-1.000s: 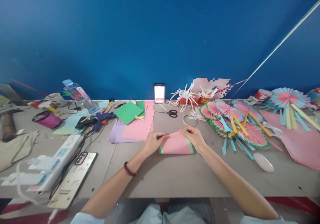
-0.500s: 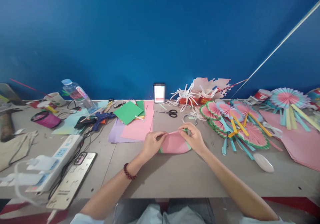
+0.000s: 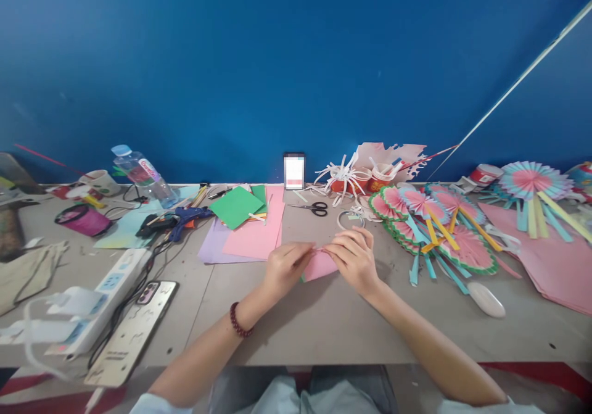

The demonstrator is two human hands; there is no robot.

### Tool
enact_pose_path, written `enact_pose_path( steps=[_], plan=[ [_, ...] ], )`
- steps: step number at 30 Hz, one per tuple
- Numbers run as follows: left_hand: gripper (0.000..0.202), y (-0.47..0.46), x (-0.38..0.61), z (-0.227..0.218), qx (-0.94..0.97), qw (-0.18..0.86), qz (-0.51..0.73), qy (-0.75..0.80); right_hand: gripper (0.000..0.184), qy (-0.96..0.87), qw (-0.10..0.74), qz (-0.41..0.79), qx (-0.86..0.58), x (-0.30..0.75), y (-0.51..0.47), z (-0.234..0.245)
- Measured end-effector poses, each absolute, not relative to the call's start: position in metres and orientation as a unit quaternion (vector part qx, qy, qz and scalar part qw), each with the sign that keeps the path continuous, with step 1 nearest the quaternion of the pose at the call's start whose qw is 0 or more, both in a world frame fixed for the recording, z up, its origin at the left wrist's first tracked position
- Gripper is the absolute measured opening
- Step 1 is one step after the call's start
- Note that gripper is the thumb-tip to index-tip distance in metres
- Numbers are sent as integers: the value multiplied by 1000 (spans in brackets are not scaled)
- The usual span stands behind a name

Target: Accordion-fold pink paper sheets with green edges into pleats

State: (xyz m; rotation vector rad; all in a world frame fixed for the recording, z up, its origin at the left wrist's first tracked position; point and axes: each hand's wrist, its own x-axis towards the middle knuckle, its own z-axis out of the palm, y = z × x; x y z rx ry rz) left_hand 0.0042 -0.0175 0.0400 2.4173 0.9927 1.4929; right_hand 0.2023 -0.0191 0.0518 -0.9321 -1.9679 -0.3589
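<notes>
A pink paper piece (image 3: 320, 267) with a green edge hangs between my two hands, just above the front middle of the table. My left hand (image 3: 287, 267), a dark bead bracelet on its wrist, is closed with thumb and fingers pinching the paper's upper edge. My right hand (image 3: 355, 260) pinches the same edge close beside it and covers the paper's right part. Beyond the hands lie black scissors (image 3: 319, 208) and a roll of tape (image 3: 350, 219).
Finished paper fans (image 3: 469, 250) and a white oval object (image 3: 486, 299) lie to the right. Left are green paper (image 3: 235, 207), a blue glue gun (image 3: 185, 219), a tilted bottle (image 3: 147, 173), a power strip (image 3: 108, 290) and a phone (image 3: 134, 334). A blue wall stands behind.
My right hand has shifted left along the paper's upper edge, nearer my left hand, and its fingers have folded over. Less of the pink paper shows now.
</notes>
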Motion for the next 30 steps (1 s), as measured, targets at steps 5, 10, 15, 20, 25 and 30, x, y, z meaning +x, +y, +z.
enact_pose_path(
  steps=[5, 10, 15, 20, 25, 30],
  plan=[
    [15, -14, 1, 51, 765, 122, 521, 358, 14, -775, 482, -111, -393, 206, -18, 53],
    [10, -13, -1, 54, 751, 186, 525, 354, 14, -774, 487, -84, -396, 207, -18, 57],
    [11, -13, -1, 52, 725, 228, 538, 366, 14, -773, 488, -89, -395, 206, -19, 61],
    [12, -14, -1, 54, 720, 235, 536, 373, 16, -773, 484, -90, -399, 205, -19, 61],
    [16, -14, -2, 53, 724, 230, 528, 379, 15, -777, 480, -85, -398, 206, -18, 62],
    [13, -13, -3, 53, 744, 179, 549, 336, 13, -788, 466, -93, -391, 207, -20, 68]
  ],
)
